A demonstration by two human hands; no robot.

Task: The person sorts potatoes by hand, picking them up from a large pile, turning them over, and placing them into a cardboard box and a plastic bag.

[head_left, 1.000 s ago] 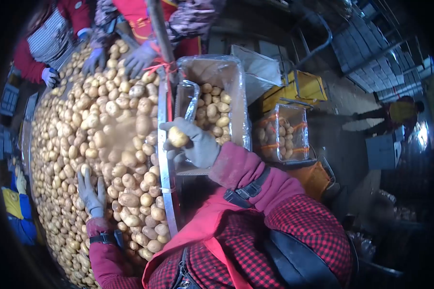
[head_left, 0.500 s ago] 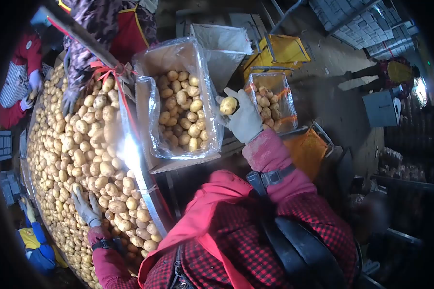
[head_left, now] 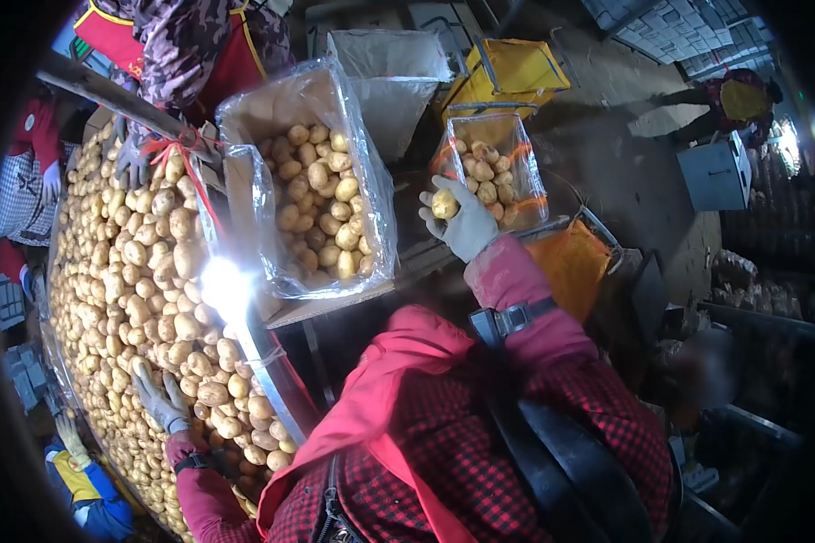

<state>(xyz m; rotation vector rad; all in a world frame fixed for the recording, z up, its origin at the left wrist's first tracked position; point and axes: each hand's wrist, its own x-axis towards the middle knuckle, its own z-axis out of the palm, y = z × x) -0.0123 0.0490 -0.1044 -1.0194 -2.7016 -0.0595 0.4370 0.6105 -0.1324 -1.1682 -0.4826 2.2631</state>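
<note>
My right hand (head_left: 474,228), in a grey glove, is closed around a single potato (head_left: 445,204). It is just in front of a small plastic-lined box (head_left: 539,210) with several potatoes in it. My left hand (head_left: 161,404), gloved too, lies with fingers spread on a wide heap of potatoes (head_left: 158,299). Between my hands stands a larger cardboard box (head_left: 244,109), lined with clear plastic and partly filled with potatoes.
A metal rail (head_left: 276,376) edges the heap. Behind the boxes are a grey-white bin (head_left: 385,100) and a yellow crate (head_left: 521,72). An orange container (head_left: 566,271) stands on the right. Co-workers' gloved hands (head_left: 134,163) reach over the heap's far side.
My right hand, still holding the potato, has moved from beside the large box toward the small box. My left hand remains on the heap. The view has shifted slightly.
</note>
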